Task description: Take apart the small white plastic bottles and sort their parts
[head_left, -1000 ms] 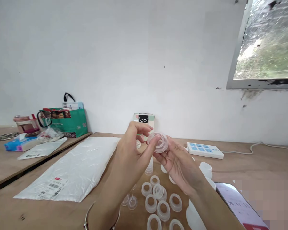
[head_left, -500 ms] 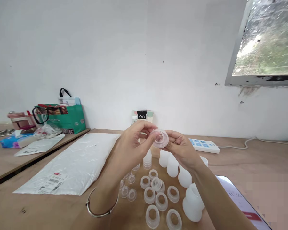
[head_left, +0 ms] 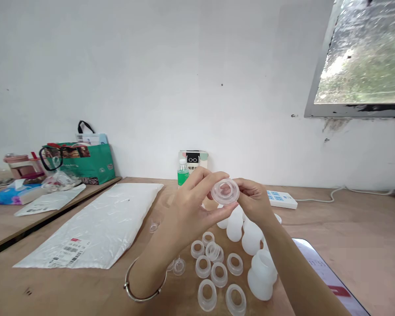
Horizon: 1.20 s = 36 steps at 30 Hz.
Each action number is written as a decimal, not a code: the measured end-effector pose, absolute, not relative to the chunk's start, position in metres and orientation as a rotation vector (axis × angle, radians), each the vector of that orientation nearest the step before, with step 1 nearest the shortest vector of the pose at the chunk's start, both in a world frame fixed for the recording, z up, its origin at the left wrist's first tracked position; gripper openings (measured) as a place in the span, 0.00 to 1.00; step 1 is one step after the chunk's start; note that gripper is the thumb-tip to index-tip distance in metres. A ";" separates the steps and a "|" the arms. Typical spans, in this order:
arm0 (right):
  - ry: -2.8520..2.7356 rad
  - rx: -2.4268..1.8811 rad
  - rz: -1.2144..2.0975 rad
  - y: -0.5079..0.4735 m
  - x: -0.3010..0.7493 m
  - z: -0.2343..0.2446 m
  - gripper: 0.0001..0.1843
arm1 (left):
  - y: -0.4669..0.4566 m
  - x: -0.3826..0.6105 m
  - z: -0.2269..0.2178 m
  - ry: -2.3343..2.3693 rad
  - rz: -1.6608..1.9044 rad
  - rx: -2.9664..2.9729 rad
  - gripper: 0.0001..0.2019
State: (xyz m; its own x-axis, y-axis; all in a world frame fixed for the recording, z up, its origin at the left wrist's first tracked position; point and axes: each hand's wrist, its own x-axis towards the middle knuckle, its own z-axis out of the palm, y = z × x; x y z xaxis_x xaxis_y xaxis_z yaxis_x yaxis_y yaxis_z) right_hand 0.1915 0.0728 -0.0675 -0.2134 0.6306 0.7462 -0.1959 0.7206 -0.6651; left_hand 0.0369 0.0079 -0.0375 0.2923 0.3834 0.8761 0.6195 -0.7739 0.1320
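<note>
Both my hands hold one clear round silicone ring piece (head_left: pixel 225 192) up over the wooden table (head_left: pixel 349 237). My left hand (head_left: pixel 191 210), with a metal bangle on the wrist, pinches its left rim with thumb and fingers. My right hand (head_left: pixel 255 202) grips its right side with curled fingers. Below the hands lie several translucent silicone rings (head_left: pixel 217 272), several white bulb-shaped silicone cups (head_left: pixel 252 239) and small clear valve pieces (head_left: pixel 179 265).
A flat white plastic mailer bag (head_left: pixel 95 228) lies at left. A white power strip (head_left: pixel 281 199) and cable sit behind the hands, a green-labelled bottle (head_left: pixel 183 172) by the wall. A phone (head_left: pixel 325 272) lies at right. A green shopping bag (head_left: pixel 82 162) and tissues stand on the left table.
The view has tilted down, showing more rings and cups. Both hands have shifted a little right with the ring piece still held between them. The green bottle now shows.
</note>
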 end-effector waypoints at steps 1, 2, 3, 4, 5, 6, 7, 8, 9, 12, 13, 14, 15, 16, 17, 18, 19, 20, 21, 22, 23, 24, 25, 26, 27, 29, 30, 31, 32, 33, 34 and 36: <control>-1.650 -0.336 0.746 0.074 0.193 -0.068 0.05 | 0.007 0.038 -0.037 -0.905 -1.468 -2.324 0.17; -1.677 -0.309 0.717 0.076 0.195 -0.068 0.06 | 0.006 0.038 -0.037 -0.891 -1.455 -2.334 0.16; -1.702 -0.280 0.697 0.077 0.196 -0.069 0.07 | 0.005 0.038 -0.036 -0.877 -1.440 -2.353 0.16; -1.724 -0.250 0.684 0.079 0.198 -0.069 0.07 | 0.004 0.037 -0.036 -0.861 -1.426 -2.380 0.16; -1.744 -0.221 0.675 0.080 0.198 -0.070 0.07 | 0.003 0.036 -0.035 -0.845 -1.415 -2.409 0.16; -1.760 -0.195 0.670 0.081 0.199 -0.071 0.07 | 0.002 0.035 -0.035 -0.835 -1.409 -2.430 0.17; -1.775 -0.171 0.666 0.082 0.199 -0.072 0.06 | 0.001 0.034 -0.035 -0.836 -1.408 -2.434 0.17; -1.792 -0.153 0.660 0.082 0.199 -0.072 0.06 | 0.001 0.034 -0.035 -0.856 -1.407 -2.417 0.17; -1.808 -0.152 0.648 0.081 0.199 -0.072 0.06 | 0.001 0.033 -0.035 -0.893 -1.406 -2.385 0.17; -1.862 -0.225 0.543 0.077 0.200 -0.069 0.07 | 0.003 0.034 -0.037 -1.004 -1.415 -2.254 0.15; -1.883 -0.264 0.488 0.074 0.201 -0.067 0.07 | 0.004 0.034 -0.037 -1.025 -1.420 -2.221 0.14; -1.902 -0.302 0.437 0.072 0.203 -0.065 0.07 | 0.005 0.035 -0.038 -1.037 -1.427 -2.198 0.13; -1.923 -0.332 0.399 0.070 0.204 -0.063 0.07 | 0.005 0.036 -0.038 -1.039 -1.437 -2.184 0.13; -1.942 -0.353 0.376 0.069 0.206 -0.062 0.07 | 0.005 0.037 -0.038 -1.039 -1.450 -2.174 0.13; -1.959 -0.365 0.368 0.068 0.208 -0.060 0.07 | 0.005 0.037 -0.038 -1.037 -1.464 -2.174 0.13; -1.971 -0.364 0.375 0.067 0.210 -0.059 0.06 | 0.005 0.037 -0.037 -1.030 -1.486 -2.189 0.13; -1.982 -0.356 0.390 0.067 0.211 -0.059 0.06 | 0.004 0.036 -0.037 -1.025 -1.511 -2.226 0.14; -1.992 -0.349 0.412 0.067 0.212 -0.058 0.06 | 0.004 0.036 -0.036 -1.022 -1.535 -2.285 0.14; -1.998 -0.346 0.438 0.067 0.214 -0.057 0.06 | 0.004 0.034 -0.035 -1.023 -1.556 -2.356 0.14; -2.003 -0.345 0.470 0.067 0.215 -0.057 0.07 | 0.004 0.033 -0.035 -1.028 -1.577 -2.426 0.15; -2.007 -0.342 0.514 0.067 0.216 -0.056 0.07 | 0.005 0.032 -0.035 -1.033 -1.592 -2.489 0.15; -2.006 -0.340 0.574 0.068 0.217 -0.056 0.07 | 0.006 0.030 -0.035 -1.041 -1.601 -2.538 0.16; -1.996 -0.336 0.655 0.068 0.218 -0.056 0.07 | 0.007 0.029 -0.036 -1.045 -1.612 -2.569 0.16; -1.975 -0.332 0.755 0.068 0.219 -0.055 0.07 | 0.009 0.028 -0.036 -1.044 -1.634 -2.585 0.17; -1.942 -0.330 0.869 0.068 0.219 -0.055 0.07 | 0.011 0.028 -0.037 -1.042 -1.659 -2.594 0.17; -1.824 -0.329 1.102 0.067 0.218 -0.054 0.09 | 0.015 0.030 -0.037 -1.037 -1.700 -2.575 0.18; -1.752 -0.327 1.206 0.066 0.216 -0.054 0.13 | 0.017 0.032 -0.037 -1.035 -1.698 -2.547 0.18; -1.683 -0.326 1.286 0.064 0.214 -0.053 0.16 | 0.018 0.035 -0.037 -1.026 -1.675 -2.519 0.18; -1.629 -0.330 1.337 0.062 0.212 -0.052 0.18 | 0.020 0.039 -0.037 -1.011 -1.641 -2.494 0.17; -1.591 -0.339 1.357 0.060 0.211 -0.051 0.18 | 0.023 0.043 -0.038 -0.988 -1.614 -2.475 0.16; -1.573 -0.355 1.353 0.058 0.209 -0.049 0.17 | 0.025 0.047 -0.041 -0.971 -1.616 -2.463 0.16; -1.559 -0.414 1.283 0.055 0.211 -0.047 0.15 | 0.031 0.055 -0.052 -0.971 -1.750 -2.449 0.21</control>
State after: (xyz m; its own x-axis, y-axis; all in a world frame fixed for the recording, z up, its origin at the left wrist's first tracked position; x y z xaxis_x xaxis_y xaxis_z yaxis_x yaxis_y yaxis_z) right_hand 0.2106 0.0551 -0.0468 -0.4118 0.7727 0.4830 -0.3252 0.3705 -0.8700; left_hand 0.0552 0.0309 -0.0519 0.1993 0.4869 0.8504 0.4637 -0.8114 0.3559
